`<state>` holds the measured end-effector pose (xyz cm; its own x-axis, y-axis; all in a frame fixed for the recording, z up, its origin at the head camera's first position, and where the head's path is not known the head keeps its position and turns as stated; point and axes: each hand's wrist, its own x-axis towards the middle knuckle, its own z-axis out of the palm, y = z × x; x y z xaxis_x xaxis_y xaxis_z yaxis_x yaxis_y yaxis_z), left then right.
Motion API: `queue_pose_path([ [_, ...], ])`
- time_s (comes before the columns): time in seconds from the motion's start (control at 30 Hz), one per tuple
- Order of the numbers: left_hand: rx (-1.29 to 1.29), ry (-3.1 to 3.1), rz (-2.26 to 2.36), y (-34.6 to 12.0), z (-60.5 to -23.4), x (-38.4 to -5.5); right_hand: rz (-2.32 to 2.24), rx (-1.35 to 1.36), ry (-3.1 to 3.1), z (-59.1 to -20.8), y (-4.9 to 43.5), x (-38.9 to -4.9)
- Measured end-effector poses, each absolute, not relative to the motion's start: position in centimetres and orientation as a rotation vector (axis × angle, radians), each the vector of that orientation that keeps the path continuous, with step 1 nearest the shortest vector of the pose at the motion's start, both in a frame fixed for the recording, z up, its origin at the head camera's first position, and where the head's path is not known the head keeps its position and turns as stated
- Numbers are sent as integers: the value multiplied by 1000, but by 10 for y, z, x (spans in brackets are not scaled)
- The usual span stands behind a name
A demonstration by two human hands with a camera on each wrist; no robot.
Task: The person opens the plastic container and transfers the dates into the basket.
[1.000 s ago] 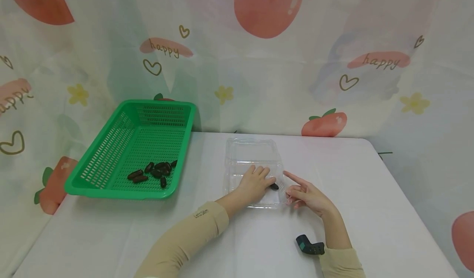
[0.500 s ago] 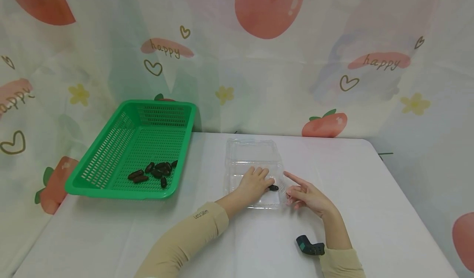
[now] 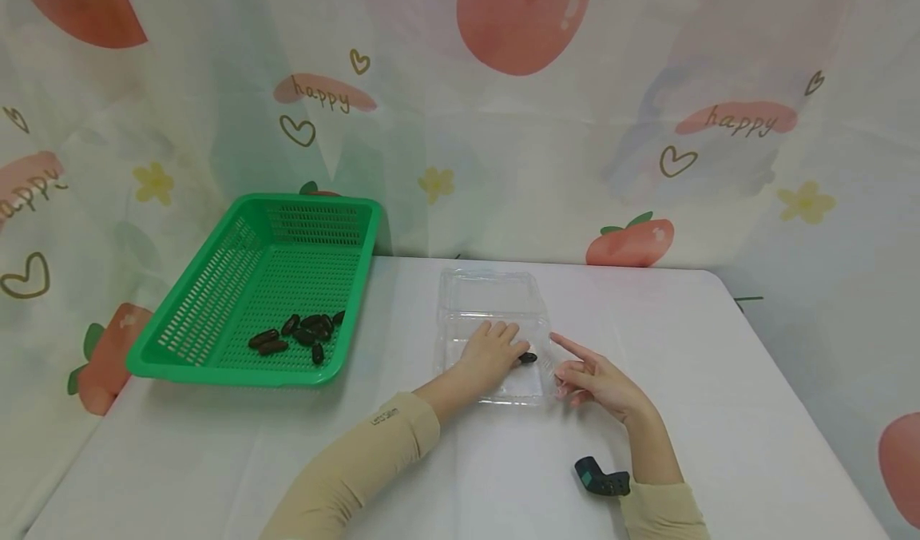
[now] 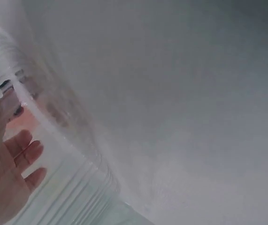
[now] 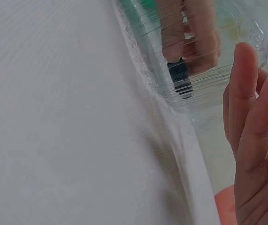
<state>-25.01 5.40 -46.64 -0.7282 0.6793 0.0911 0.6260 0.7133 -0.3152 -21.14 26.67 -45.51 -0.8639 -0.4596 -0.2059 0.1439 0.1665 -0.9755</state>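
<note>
A clear plastic clamshell box (image 3: 525, 391) lies with its lid (image 3: 489, 292) folded back on the white table. My left hand (image 3: 490, 356) is inside its base, pinching a dark oval date (image 3: 528, 358) near the right wall. Through the ribbed plastic, the right wrist view shows the same date (image 5: 179, 77) between thumb and fingers. My right hand (image 3: 600, 382) is at the box's right side, index finger straight toward the corner. In the right wrist view its fingers (image 5: 244, 93) touch the clear wall; nothing is gripped there. Part of the left hand (image 4: 11, 173) appears in the left wrist view.
A green slotted basket (image 3: 237, 376) stands on the left, with several dark dates (image 3: 305, 336) near its front right. A small black angled device (image 3: 602, 478) lies beside the right forearm. A patterned cloth (image 3: 503, 164) hangs behind the table.
My left hand has shifted slightly left and away from me with the date, which now lies a little farther left. My right hand has stayed in place.
</note>
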Motion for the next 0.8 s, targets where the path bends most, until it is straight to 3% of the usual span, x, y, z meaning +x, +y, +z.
queue_pose_path([
  [0.8,-875,-2708,178,8,-416,-242,-1720,-267,2011,-453,264,-212],
])
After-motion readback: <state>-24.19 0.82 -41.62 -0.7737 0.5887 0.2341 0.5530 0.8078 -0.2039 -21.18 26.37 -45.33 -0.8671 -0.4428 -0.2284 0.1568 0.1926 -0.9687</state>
